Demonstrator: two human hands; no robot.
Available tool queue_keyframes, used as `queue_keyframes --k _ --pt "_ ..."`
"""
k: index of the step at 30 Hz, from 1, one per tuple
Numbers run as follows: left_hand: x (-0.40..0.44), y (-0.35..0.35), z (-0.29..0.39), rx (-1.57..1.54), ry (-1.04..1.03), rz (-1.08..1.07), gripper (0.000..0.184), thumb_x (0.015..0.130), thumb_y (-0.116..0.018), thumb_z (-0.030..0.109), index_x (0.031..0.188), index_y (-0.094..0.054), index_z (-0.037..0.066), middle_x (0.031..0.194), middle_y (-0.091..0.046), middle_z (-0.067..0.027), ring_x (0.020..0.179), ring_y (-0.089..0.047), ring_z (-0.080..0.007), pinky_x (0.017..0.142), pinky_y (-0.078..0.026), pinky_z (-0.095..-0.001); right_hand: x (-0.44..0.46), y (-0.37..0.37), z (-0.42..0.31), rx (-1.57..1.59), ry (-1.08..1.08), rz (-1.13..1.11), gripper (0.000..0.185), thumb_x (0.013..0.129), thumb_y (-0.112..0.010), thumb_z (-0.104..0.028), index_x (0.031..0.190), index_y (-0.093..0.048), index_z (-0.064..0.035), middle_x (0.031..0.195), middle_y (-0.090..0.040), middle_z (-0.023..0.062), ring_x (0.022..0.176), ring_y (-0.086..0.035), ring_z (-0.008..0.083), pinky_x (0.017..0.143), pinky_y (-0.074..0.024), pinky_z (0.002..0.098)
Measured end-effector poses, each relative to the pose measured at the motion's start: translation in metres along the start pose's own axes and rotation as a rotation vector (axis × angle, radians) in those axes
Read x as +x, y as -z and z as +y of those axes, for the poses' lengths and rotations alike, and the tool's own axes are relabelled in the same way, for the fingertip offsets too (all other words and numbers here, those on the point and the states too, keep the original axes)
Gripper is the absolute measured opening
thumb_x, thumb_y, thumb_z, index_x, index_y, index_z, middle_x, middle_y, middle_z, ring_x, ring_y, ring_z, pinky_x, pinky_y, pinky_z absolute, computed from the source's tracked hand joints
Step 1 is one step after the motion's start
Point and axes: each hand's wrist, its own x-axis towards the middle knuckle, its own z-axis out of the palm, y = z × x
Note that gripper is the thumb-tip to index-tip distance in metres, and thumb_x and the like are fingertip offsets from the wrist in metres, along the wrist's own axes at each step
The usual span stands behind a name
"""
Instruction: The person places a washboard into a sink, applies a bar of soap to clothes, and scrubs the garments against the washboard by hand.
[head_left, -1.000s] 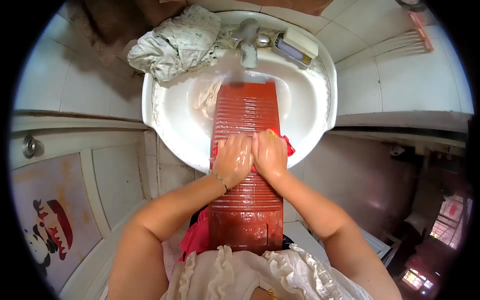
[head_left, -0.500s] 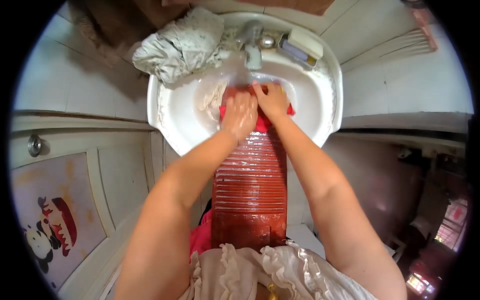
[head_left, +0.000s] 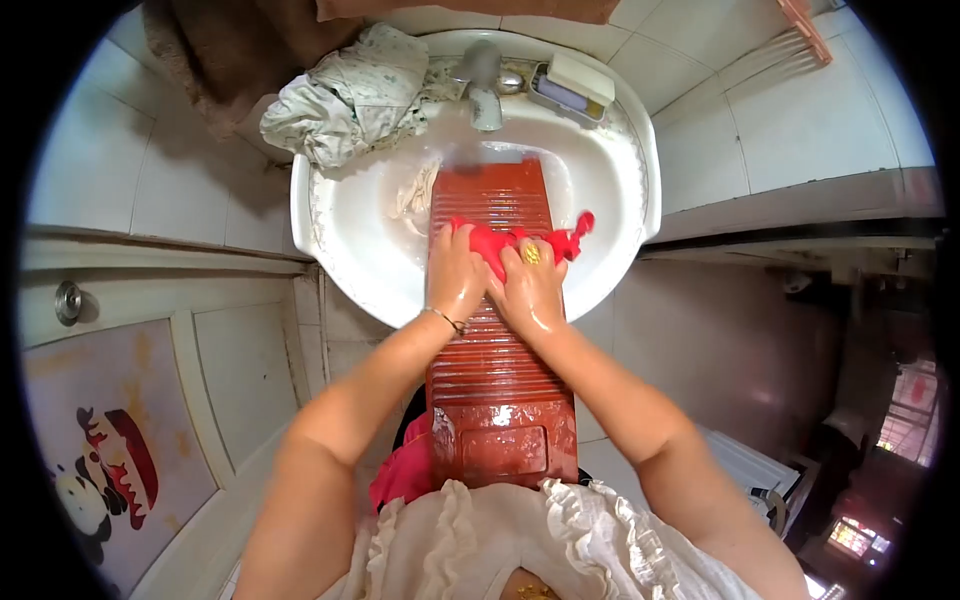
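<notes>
A reddish-brown washboard [head_left: 497, 375] slopes from my body into the white sink [head_left: 610, 272]. Across its ridges lies a bunched red cloth [head_left: 488, 243], with a twisted end sticking out to the right. My left hand [head_left: 458, 275] is closed over the cloth's left part, a thin bracelet at the wrist. My right hand [head_left: 530, 290], wearing a gold ring, grips the cloth beside it. Both hands look wet, and their thumbs nearly meet. A pale cloth [head_left: 415, 195] lies in the basin left of the board.
The tap [head_left: 485, 100] stands at the sink's back. Right of it is a soap dish [head_left: 572, 92]. A patterned white cloth [head_left: 350, 95] is heaped on the left rim. A brown towel [head_left: 235, 60] hangs behind; a cabinet door [head_left: 245, 365] is at left.
Both hands have pulled back down the washboard toward my body with the red cloth. The board's upper end now shows. The camera view has shifted slightly.
</notes>
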Motion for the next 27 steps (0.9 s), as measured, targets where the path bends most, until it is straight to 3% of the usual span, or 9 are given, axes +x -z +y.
queue_keyframes --k 1,3,6,7,13,20,27 --pt "0.007 0.003 -0.007 -0.011 -0.111 -0.031 0.04 0.085 -0.053 0.008 0.123 -0.051 -0.006 0.127 -0.048 -0.0325 0.118 -0.045 -0.0471 0.103 -0.037 -0.0485 0.01 0.001 0.003 -0.011 0.073 0.039 0.027 0.079 -0.069 -0.033 0.086 -0.066 -0.0074 0.095 -0.063 0.0086 0.094 -0.055 0.0295 0.073 -0.0385 0.0471" --pt "0.024 0.005 -0.014 0.014 -0.324 -0.05 0.027 0.078 -0.055 0.001 0.105 -0.058 -0.002 0.116 -0.054 -0.024 0.104 -0.05 -0.0415 0.095 -0.04 -0.0479 0.025 -0.005 0.014 0.027 0.128 -0.005 0.026 0.079 -0.068 -0.033 0.084 -0.066 -0.0074 0.091 -0.063 0.0082 0.092 -0.055 0.0288 0.072 -0.0385 0.0465" --pt "0.041 0.008 -0.018 0.005 -0.431 -0.15 0.023 0.077 -0.057 0.002 0.099 -0.058 0.002 0.11 -0.055 -0.0186 0.101 -0.051 -0.0384 0.088 -0.041 -0.0467 0.041 -0.01 0.025 0.073 0.212 -0.043 0.025 0.08 -0.067 -0.033 0.076 -0.067 -0.0075 0.079 -0.063 0.0078 0.083 -0.057 0.028 0.071 -0.0391 0.0446" --pt "0.047 0.006 -0.02 0.003 -0.468 -0.127 0.02 0.075 -0.057 0.003 0.095 -0.059 0.003 0.101 -0.056 -0.0149 0.096 -0.051 -0.0359 0.082 -0.041 -0.0459 0.047 -0.013 0.029 0.086 0.246 -0.073 0.025 0.081 -0.066 -0.032 0.074 -0.066 -0.0076 0.076 -0.062 0.0081 0.08 -0.058 0.0283 0.07 -0.0398 0.0445" --pt "0.08 0.006 -0.029 -0.134 -0.58 -0.334 0.011 0.073 -0.056 -0.001 0.083 -0.051 0.001 0.093 -0.052 -0.0173 0.089 -0.049 -0.0377 0.078 -0.041 -0.0469 0.078 -0.028 0.05 0.219 0.398 -0.145 0.025 0.083 -0.061 -0.028 0.066 -0.062 -0.009 0.069 -0.061 0.0097 0.068 -0.059 0.0292 0.064 -0.0425 0.0439" --pt "0.098 -0.003 -0.041 -0.225 -0.626 -0.366 0.008 0.074 -0.055 -0.001 0.079 -0.048 0.0 0.082 -0.048 -0.0186 0.08 -0.049 -0.0397 0.071 -0.042 -0.0456 0.1 -0.034 0.066 0.378 0.53 -0.255 0.024 0.082 -0.059 -0.023 0.063 -0.058 -0.0085 0.064 -0.058 0.0112 0.059 -0.058 0.0326 0.06 -0.0446 0.0452" --pt "0.099 -0.004 -0.046 -0.2 -0.636 -0.333 0.007 0.072 -0.051 -0.002 0.079 -0.051 0.001 0.083 -0.052 -0.018 0.079 -0.051 -0.04 0.071 -0.043 -0.0482 0.104 -0.038 0.065 0.454 0.549 -0.176 0.025 0.085 -0.056 -0.022 0.064 -0.058 -0.0089 0.065 -0.06 0.0107 0.058 -0.058 0.0344 0.06 -0.0458 0.0464"
